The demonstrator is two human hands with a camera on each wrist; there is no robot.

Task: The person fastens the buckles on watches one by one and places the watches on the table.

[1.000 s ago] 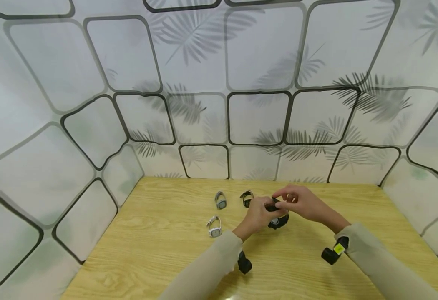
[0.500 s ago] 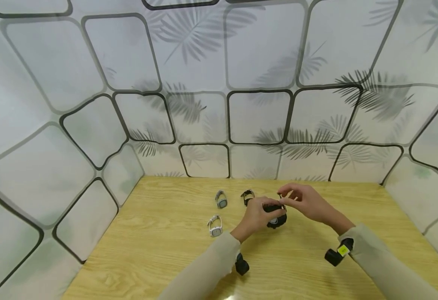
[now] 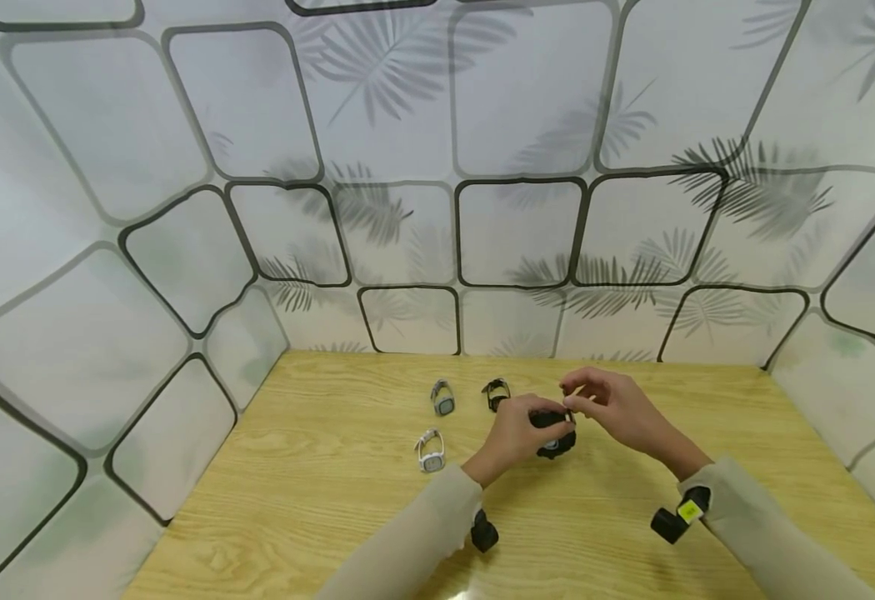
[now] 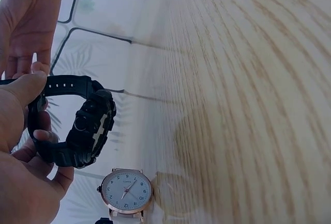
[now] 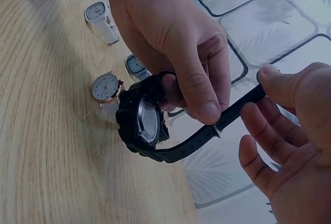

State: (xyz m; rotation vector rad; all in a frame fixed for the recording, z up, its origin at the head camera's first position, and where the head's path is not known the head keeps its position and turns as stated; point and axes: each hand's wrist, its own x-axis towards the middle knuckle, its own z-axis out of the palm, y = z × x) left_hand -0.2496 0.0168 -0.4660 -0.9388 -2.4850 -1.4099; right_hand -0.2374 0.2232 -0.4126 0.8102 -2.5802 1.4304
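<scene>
A chunky black wristwatch [image 3: 557,444] is held up off the table between both hands. My left hand [image 3: 514,432] grips its strap near the buckle [image 5: 217,130], thumb on the band. My right hand [image 3: 617,410] pinches the free end of the black strap [image 5: 243,105] between thumb and fingers. In the right wrist view, the strap passes through the buckle and the metal case back [image 5: 148,123] shows. The band forms a loop in the left wrist view, with side buttons visible on the case [image 4: 89,125].
On the wooden table [image 3: 317,500] lie a white watch [image 3: 431,461], a grey watch [image 3: 443,406] and a dark-strapped watch [image 3: 495,398] behind my left hand. A round rose-gold watch [image 4: 126,189] shows in the left wrist view. Patterned cloth [image 3: 407,242] encloses the back and sides.
My right hand has shifted slightly to the right, and the strap end it pinches now stands farther from my left hand. My left hand still holds the black wristwatch in nearly the same place.
</scene>
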